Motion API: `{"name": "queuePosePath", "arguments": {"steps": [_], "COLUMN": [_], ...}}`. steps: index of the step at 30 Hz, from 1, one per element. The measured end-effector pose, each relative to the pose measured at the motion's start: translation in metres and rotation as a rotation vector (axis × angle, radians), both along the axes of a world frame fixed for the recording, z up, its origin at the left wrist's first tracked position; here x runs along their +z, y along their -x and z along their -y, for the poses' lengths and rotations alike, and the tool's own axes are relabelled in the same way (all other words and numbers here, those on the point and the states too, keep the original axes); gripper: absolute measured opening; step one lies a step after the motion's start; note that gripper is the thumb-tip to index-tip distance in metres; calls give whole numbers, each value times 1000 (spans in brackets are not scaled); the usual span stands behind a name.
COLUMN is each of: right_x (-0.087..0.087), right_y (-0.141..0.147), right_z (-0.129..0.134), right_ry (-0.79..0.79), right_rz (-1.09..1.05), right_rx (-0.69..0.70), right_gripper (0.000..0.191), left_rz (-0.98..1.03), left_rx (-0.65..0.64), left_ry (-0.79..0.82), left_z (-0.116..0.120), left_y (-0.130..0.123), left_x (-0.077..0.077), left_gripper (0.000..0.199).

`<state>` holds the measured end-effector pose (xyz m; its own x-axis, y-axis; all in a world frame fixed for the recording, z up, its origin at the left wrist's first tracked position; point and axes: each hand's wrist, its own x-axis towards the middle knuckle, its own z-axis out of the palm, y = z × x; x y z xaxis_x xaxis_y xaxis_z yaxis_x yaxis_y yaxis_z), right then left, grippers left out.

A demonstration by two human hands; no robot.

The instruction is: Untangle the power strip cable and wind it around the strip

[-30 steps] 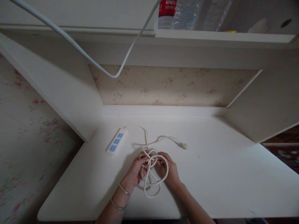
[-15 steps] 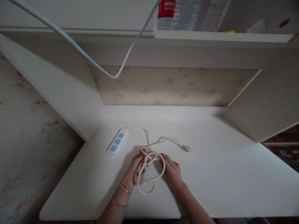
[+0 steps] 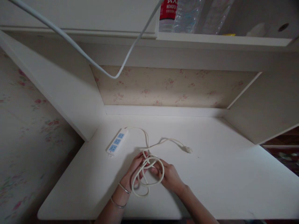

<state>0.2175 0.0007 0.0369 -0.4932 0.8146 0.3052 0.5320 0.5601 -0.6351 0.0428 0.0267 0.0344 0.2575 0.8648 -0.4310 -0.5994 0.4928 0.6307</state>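
Note:
A white power cord (image 3: pixel 156 184) hangs in loose, crossing loops between my two hands above the desk. My left hand (image 3: pixel 137 168) is closed around the bunched loops on their left side. My right hand (image 3: pixel 168 175) grips the cord from the right, its fingertips partly hidden behind a loop. One end of the cord runs back to a white power strip (image 3: pixel 117 142) with blue socket faces, lying to the left beyond my left hand. The other end leads to a white plug (image 3: pixel 188 149) resting on the desk, beyond my right hand.
The white desk (image 3: pixel 221 174) has panels at left and right and a low back ledge (image 3: pixel 163 110). An overhead shelf (image 3: pixel 221 39) holds several plastic bottles, one with a red label (image 3: pixel 168 10). A thick white cable (image 3: pixel 114 76) dips across the upper left, close to the camera.
My right hand has moved slightly down and left, inward to the cord. The loops have shifted left and lower. The power strip and plug lie where they were.

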Motion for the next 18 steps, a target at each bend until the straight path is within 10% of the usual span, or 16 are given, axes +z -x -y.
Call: {"name": "queuePosePath", "arguments": {"steps": [10, 18], "right_x": [14, 8], "right_y": [-36, -6], "right_z": [-10, -5], "right_ry": [114, -108], "right_rz": [57, 191], "right_rx": [138, 66], "right_gripper": [31, 24], "left_rz": [-14, 8], "left_rx": [33, 31], "left_ry": [0, 32], "left_z": [5, -3], "left_y": [4, 3], "left_x": [5, -1], "left_gripper": [31, 26]}}
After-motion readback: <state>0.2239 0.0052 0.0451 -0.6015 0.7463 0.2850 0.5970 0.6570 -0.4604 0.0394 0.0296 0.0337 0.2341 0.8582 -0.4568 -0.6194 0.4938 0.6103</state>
